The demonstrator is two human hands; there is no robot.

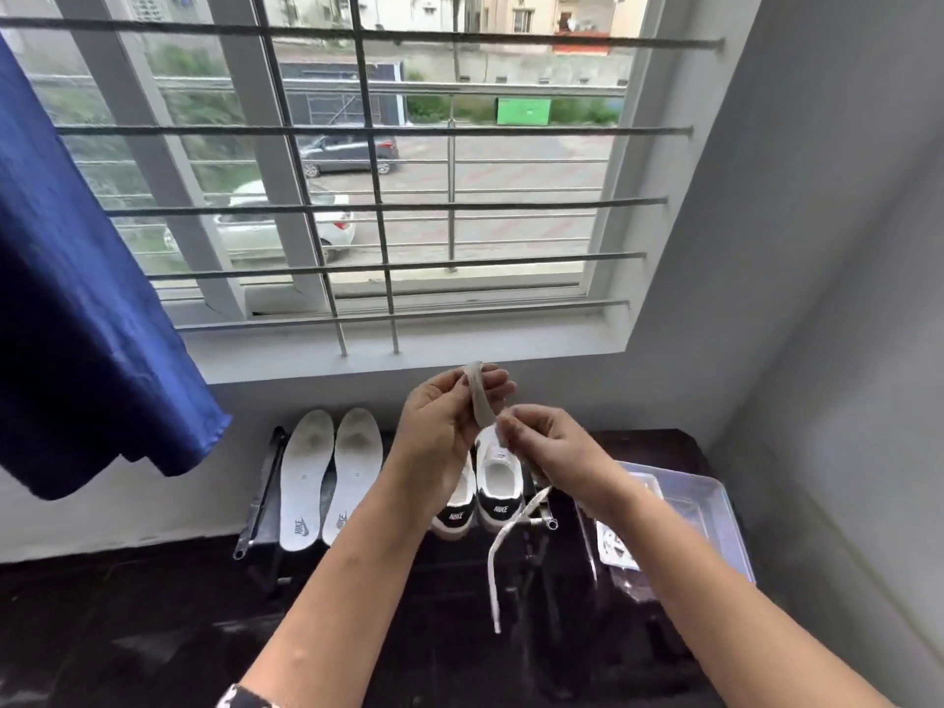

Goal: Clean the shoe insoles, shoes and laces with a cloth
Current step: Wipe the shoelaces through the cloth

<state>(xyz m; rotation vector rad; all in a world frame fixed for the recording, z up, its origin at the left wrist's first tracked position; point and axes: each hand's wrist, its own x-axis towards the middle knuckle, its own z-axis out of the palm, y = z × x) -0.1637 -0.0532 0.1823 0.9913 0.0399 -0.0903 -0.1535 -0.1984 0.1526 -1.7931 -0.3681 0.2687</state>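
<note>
Item: white flat shoelace [484, 401], light, limp, likely slippery when damp. Left hand [442, 426] pinches its upper loop; right hand [546, 447] is closed on it just below, the free tail dangling beneath. Best held taut between both pinches.

insoles [331, 477]: 2 | shoes [498, 482]: 2 | lace [503, 544]: 1 | plastic container [715, 508]: 1 | hands [434, 426]: 2

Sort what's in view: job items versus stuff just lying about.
Job: lace held by left hand and right hand; insoles; shoes.
Lying about: blue curtain; clear plastic tub; metal rods.
</note>
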